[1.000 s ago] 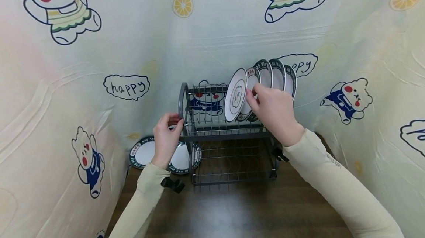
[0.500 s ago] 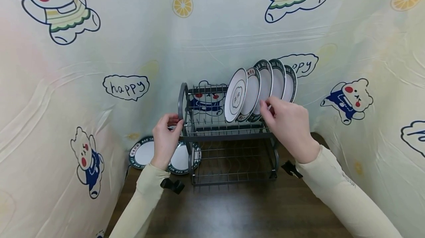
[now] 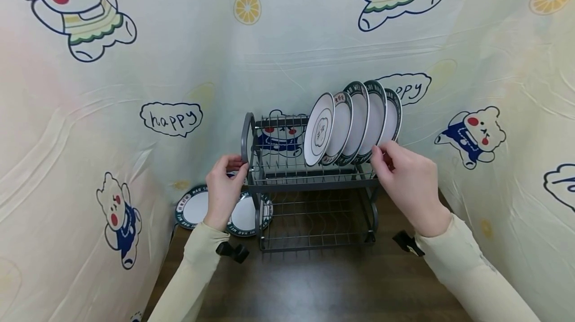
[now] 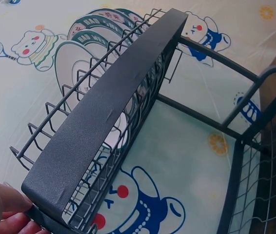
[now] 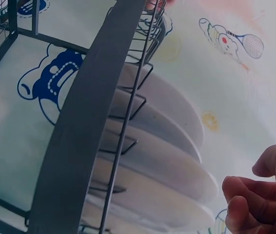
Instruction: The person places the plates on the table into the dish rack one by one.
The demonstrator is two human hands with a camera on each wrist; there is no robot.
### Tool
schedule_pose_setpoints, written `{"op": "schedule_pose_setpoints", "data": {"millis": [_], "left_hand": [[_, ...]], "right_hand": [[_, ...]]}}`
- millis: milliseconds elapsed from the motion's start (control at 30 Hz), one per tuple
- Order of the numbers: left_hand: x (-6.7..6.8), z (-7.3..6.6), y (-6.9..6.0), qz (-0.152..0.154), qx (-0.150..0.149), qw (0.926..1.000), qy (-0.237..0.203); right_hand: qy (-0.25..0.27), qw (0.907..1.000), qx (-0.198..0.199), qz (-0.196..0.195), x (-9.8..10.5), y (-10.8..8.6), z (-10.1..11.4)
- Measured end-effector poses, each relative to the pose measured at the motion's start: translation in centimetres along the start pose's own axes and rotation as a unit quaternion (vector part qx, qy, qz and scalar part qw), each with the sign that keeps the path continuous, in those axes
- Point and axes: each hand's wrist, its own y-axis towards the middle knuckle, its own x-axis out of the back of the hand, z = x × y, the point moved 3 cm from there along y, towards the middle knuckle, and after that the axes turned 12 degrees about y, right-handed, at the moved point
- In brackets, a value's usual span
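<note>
Several white plates (image 3: 319,132) with dark green lettered rims stand on edge, leaning, in the upper tier of a dark metal dish rack (image 3: 314,184), at its right half. My left hand (image 3: 224,192) grips the rack's left side frame; in the left wrist view, thumb and fingers of that hand (image 4: 4,207) lie around a corner of the rack. Near the lower front edge of the rightmost plates is my right hand (image 3: 409,184), its fingers loosely bent. In the right wrist view, this hand (image 5: 265,195) is apart from the plates, with a gap between thumb and fingers and nothing held.
Two more plates (image 3: 193,207) lie flat on the dark wooden table (image 3: 314,287), left of the rack and partly behind my left hand. The rack's lower tier (image 3: 319,217) is bare wire. A printed cloth (image 3: 287,47) hangs behind and at both sides.
My right hand has moved right and toward me along the plates, from the leftmost one to the rightmost ones. The plates stay put, and my left hand keeps its grip on the rack.
</note>
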Motion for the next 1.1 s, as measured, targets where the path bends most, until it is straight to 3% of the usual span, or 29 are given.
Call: {"op": "schedule_pose_setpoints", "data": {"millis": [500,1100], "left_hand": [[0.0,0.1,0.0,-0.001,0.000,1.0000,-0.002],[0.0,0.3,-0.1,-0.003,-0.007,0.9999,-0.010]], "right_hand": [[-0.018,0.9984,-0.053,-0.004,1.0,-2.6,-2.8],[-0.034,0.9910,-0.127,0.022,-0.6,-4.9,-6.0]]}}
